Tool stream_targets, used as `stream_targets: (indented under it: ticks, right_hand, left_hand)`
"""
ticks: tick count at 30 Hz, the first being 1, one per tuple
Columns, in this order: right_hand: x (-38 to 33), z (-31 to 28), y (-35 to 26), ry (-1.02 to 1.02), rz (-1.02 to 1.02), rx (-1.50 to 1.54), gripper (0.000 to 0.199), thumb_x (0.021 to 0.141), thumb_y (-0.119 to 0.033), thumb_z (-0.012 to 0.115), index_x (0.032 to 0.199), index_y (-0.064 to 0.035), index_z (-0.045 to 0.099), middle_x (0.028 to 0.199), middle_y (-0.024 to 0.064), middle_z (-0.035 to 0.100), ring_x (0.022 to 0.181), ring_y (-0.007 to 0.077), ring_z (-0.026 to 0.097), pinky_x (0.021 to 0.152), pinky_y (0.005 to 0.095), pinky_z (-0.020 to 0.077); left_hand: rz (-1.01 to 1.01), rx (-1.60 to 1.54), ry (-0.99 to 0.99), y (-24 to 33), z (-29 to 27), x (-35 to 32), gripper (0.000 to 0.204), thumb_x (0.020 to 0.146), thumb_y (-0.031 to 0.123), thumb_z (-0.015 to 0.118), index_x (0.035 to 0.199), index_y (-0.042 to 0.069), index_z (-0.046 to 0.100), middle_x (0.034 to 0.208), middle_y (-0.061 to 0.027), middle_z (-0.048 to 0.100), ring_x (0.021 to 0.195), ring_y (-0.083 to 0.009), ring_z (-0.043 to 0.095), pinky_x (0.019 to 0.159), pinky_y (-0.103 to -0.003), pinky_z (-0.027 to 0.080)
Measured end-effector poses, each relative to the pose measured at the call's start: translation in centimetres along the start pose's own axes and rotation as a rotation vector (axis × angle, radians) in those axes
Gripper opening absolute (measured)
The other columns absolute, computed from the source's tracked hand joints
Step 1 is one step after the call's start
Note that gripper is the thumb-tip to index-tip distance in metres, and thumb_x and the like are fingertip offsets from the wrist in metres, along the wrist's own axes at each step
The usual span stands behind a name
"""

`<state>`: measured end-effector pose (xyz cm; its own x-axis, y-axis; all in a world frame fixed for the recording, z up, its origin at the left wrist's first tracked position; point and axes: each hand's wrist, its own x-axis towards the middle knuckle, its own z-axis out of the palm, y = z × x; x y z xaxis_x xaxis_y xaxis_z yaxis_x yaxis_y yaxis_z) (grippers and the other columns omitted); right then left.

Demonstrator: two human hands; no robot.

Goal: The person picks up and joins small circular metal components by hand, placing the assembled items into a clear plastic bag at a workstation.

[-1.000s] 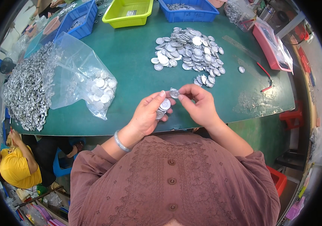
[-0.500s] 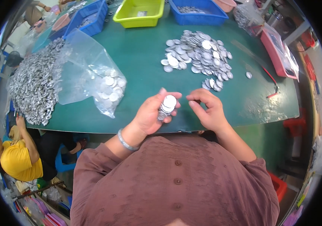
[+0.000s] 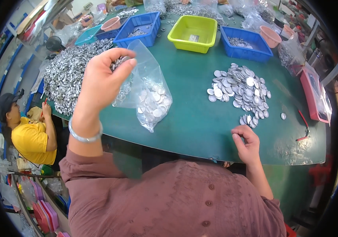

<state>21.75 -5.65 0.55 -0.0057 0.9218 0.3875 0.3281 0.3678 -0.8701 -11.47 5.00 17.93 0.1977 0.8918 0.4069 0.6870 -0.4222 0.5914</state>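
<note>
Silver discs (image 3: 119, 62) are grasped between the thumb and fingers of the left hand (image 3: 102, 81), raised over the left side of the bench (image 3: 192, 126); their number is hidden. By the front edge, the right hand (image 3: 248, 144) is held with fingers curled; whether anything is gripped cannot be told. Toward the right edge, one disc pile (image 3: 242, 87), one stray disc (image 3: 283, 116) and one pair of pliers (image 3: 307, 131) are seen; toward the far edge, one yellow-green basket (image 3: 192, 46).
</note>
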Motion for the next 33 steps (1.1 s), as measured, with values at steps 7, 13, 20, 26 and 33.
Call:
stream_targets:
  ticks: [7, 13, 20, 26, 33]
  right_hand:
    - [-0.4, -0.6, 0.3, 0.017, 0.054, 0.004, 0.008, 0.075, 0.003, 0.056, 0.082, 0.0021, 0.059, 0.079, 0.0073, 0.057, 0.069, 0.0133, 0.051, 0.062, 0.0239, 0.0416]
    - [-0.3, -0.9, 0.4, 0.020, 0.033, -0.022, 0.007, 0.075, 0.002, 0.056, 0.082, 0.0012, 0.059, 0.078, 0.0076, 0.057, 0.069, 0.0135, 0.051, 0.061, 0.0241, 0.0409]
    - [-0.6, -3.3, 1.4, 0.142, 0.104, -0.127, 0.007, 0.076, 0.001, 0.057, 0.082, 0.0008, 0.059, 0.076, 0.0069, 0.057, 0.065, 0.0127, 0.051, 0.059, 0.0237, 0.0407]
    - [-0.2, -5.4, 3.0, 0.202, 0.182, -0.352, 0.012, 0.074, -0.001, 0.059, 0.086, -0.0009, 0.059, 0.077, 0.0087, 0.056, 0.066, 0.0190, 0.054, 0.060, 0.0274, 0.0433]
    - [1.0, -5.7, 2.4, 0.102, 0.113, -0.767, 0.029, 0.066, -0.011, 0.067, 0.094, -0.0054, 0.059, 0.088, 0.0098, 0.053, 0.086, 0.0287, 0.051, 0.074, 0.0376, 0.0425]
  left_hand:
    - [0.030, 0.555, -0.484, -3.1, 0.1, 1.2, 0.022, 0.070, 0.010, 0.062, 0.089, 0.000, 0.063, 0.079, -0.0169, 0.061, 0.075, -0.0330, 0.057, 0.070, -0.035, 0.045]
    - [0.150, 0.245, -0.617, -3.4, 2.3, 2.6, 0.038, 0.073, 0.018, 0.064, 0.106, 0.004, 0.058, 0.095, -0.0179, 0.060, 0.088, -0.0329, 0.057, 0.078, -0.036, 0.044]
    - [0.362, 0.243, -0.590, -2.2, 2.4, 2.3, 0.036, 0.076, 0.021, 0.062, 0.106, 0.002, 0.057, 0.101, -0.0185, 0.058, 0.092, -0.0331, 0.055, 0.079, -0.035, 0.044]
    - [0.285, 0.230, -0.118, 1.4, 2.7, 0.3, 0.016, 0.078, 0.004, 0.055, 0.092, -0.003, 0.059, 0.089, -0.0136, 0.061, 0.073, -0.0226, 0.059, 0.063, -0.028, 0.046]
    - [0.474, 0.017, -0.151, 5.1, 7.3, -4.6, 0.018, 0.071, 0.002, 0.063, 0.089, 0.002, 0.062, 0.084, -0.0131, 0.058, 0.073, -0.0256, 0.056, 0.062, -0.030, 0.044]
